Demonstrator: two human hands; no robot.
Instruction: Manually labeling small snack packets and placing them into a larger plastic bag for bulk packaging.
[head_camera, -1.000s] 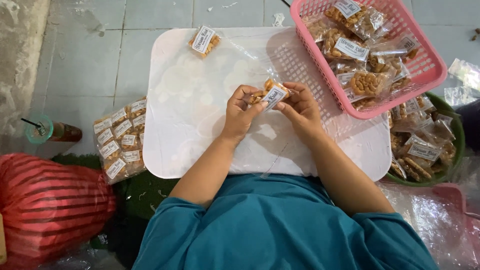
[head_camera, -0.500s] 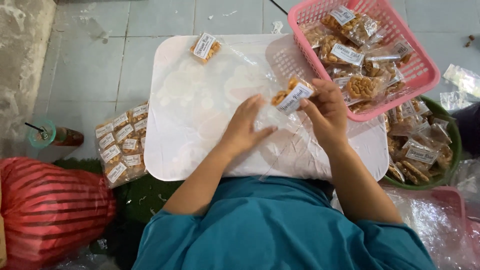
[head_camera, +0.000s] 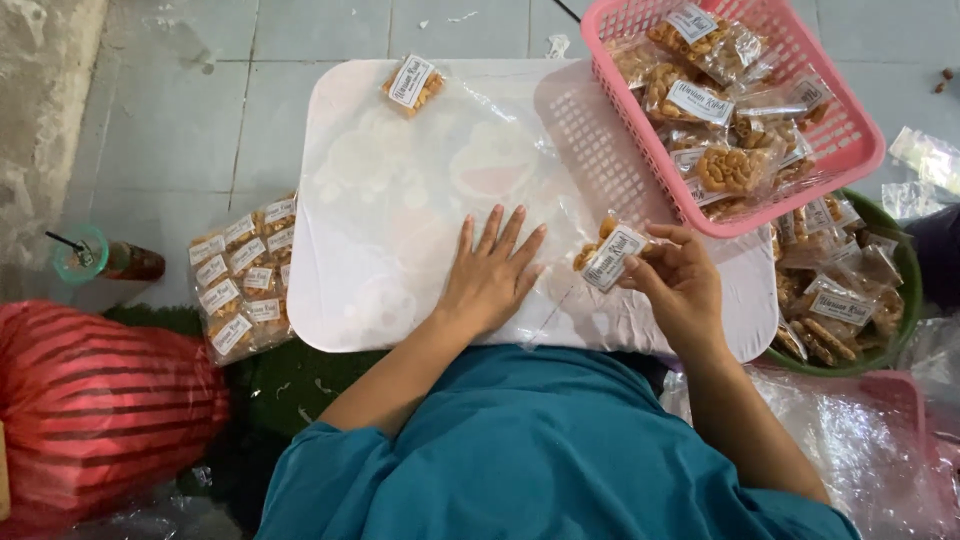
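Snack packet: small, clear, white label, pinched above the bench.
Right hand: fingertips closed on the packet's edge.
Left hand: at 9 o'clock from it, fingers spread, flat on the bench.
Pink basket: 1 o'clock, holding more packets.

Small clear snack packet w/ white label, golden fried pieces inside, tilted, pinched at its right end, just above white surface.

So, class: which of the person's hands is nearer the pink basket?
Right. The right hand holds a snack packet just below the pink basket; the left hand lies flat on the tray, farther left.
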